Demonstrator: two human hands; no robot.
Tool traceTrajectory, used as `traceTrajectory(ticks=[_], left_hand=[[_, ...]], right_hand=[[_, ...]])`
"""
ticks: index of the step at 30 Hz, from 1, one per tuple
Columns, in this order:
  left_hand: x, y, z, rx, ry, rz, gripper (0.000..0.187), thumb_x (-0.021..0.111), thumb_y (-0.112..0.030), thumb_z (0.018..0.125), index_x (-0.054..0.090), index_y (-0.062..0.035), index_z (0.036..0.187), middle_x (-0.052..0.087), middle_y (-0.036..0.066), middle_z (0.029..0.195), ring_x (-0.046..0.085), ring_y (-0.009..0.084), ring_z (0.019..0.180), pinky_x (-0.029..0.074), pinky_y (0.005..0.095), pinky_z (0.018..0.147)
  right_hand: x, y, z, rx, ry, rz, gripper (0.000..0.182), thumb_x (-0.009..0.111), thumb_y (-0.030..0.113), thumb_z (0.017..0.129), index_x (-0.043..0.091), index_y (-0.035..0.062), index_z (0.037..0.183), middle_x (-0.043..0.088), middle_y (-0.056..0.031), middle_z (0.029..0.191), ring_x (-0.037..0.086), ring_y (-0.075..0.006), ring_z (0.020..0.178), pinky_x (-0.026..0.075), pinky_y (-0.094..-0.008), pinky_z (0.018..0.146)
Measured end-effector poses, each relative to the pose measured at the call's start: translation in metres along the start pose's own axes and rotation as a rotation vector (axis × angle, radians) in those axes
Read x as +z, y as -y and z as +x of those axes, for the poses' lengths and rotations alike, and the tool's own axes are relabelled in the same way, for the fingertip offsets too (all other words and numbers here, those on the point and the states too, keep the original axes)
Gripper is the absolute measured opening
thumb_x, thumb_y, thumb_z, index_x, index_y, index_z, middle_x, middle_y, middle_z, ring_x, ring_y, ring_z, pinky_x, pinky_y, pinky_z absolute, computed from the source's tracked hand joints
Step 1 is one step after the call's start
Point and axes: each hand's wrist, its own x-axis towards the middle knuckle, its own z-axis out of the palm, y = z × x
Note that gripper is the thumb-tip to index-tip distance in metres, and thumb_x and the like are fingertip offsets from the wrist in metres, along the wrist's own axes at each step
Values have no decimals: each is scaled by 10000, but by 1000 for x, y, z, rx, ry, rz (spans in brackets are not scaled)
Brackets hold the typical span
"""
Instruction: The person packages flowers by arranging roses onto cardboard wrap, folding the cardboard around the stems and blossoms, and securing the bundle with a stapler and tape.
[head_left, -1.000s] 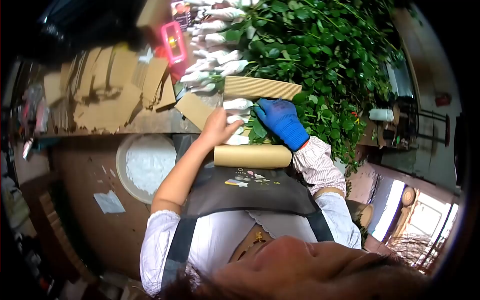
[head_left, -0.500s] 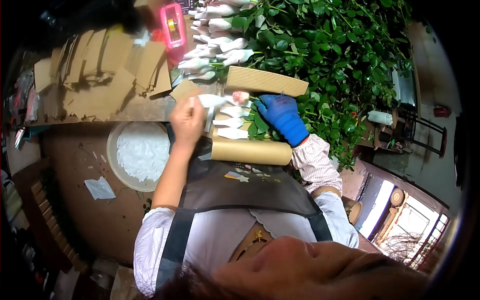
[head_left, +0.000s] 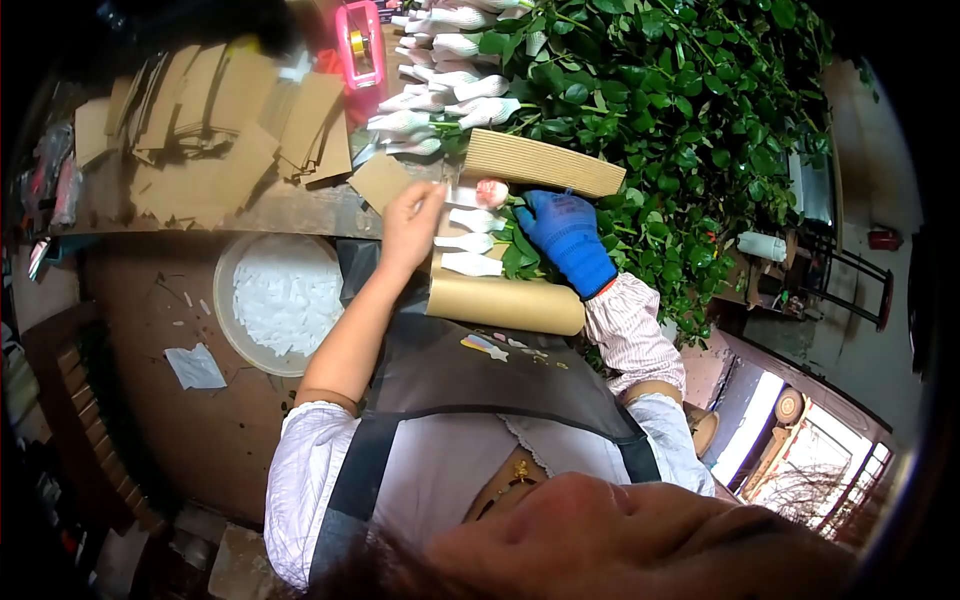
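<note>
My left hand (head_left: 415, 215), bare, has its fingers pinched on a white mesh sleeve (head_left: 459, 195) that reaches toward a pink-and-cream rose (head_left: 491, 193). My right hand (head_left: 560, 225), in a blue glove, holds that rose by the stem just below its head. Below the rose, several white-sleeved rose buds (head_left: 472, 264) lie side by side on brown paper, leaves pointing right. A roll of brown paper (head_left: 505, 304) lies along the near edge, against my apron. Just above my hands rests a strip of corrugated cardboard (head_left: 545, 163).
More white-sleeved roses (head_left: 480, 112) are stacked at the back, beside a large heap of leafy stems (head_left: 680, 130). Cardboard pieces (head_left: 210, 120) and a pink tape dispenser (head_left: 360, 45) are on the left. A tub of white sleeves (head_left: 280, 300) stands lower left.
My left hand has moved right with the white sleeve, closer to the rose head. My right hand stays at the stem. The whole view has shifted slightly.
</note>
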Motion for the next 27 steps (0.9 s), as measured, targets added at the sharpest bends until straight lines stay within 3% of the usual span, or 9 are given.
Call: traceTrajectory(ticks=[3,7,11,14,16,19,21,23,27], left_hand=[[-30,8,5,219,-119,-60,237,648,-130,958,574,0,774,643,36,821,535,93,735,436,247,686],[-26,-12,-3,-119,145,254,284,777,-243,876,566,-54,904,636,21,805,592,101,728,467,261,662],[-6,-19,2,243,370,490,287,692,-319,942,642,-39,910,605,72,719,600,215,651,483,349,644],[-12,-11,-1,138,307,322,285,636,-269,984,642,-20,845,625,56,739,607,187,681,479,325,661],[-30,-22,-3,-209,150,-20,247,619,-226,993,623,-24,850,666,16,812,592,87,754,473,273,697],[-55,-21,5,-33,23,-116,202,634,-148,972,575,-58,802,659,-7,818,574,40,762,474,249,692],[-64,-14,-5,-276,288,55,196,697,-153,933,570,-56,819,662,1,838,578,55,768,470,244,694],[-45,-15,-13,-75,366,366,191,732,-182,914,602,-47,883,670,19,825,590,77,771,475,253,710],[-38,-26,-10,-197,604,315,208,723,-221,924,665,-23,903,654,21,747,584,81,760,481,274,718]], right_hand=[[-21,-5,-9,-64,43,193,456,639,532,881,695,140,1107,731,-140,960,700,-337,892,541,-468,808],[-8,-7,-5,-100,63,113,567,687,571,845,659,113,1178,727,-168,963,701,-343,896,543,-458,802],[6,0,-7,-94,-26,-19,550,662,573,866,619,112,1164,722,-156,892,701,-339,832,536,-477,740],[14,0,-8,-96,-80,6,474,678,526,845,589,117,1068,717,-127,921,697,-335,832,530,-473,724],[12,-4,-8,-106,-69,41,537,679,550,847,601,108,1142,717,-147,882,699,-339,822,533,-470,730],[-9,-7,-12,-126,70,140,640,738,540,797,570,98,1228,713,-166,940,695,-342,872,531,-461,765],[-12,-8,-16,-185,84,172,677,766,524,773,548,95,1250,708,-166,986,691,-341,904,529,-459,783],[-3,3,-15,-144,94,71,696,769,501,780,513,76,1268,697,-159,1034,688,-332,935,530,-446,796],[1,12,-19,-82,98,28,707,745,485,813,483,51,1306,695,-158,1059,689,-327,937,532,-435,792]])
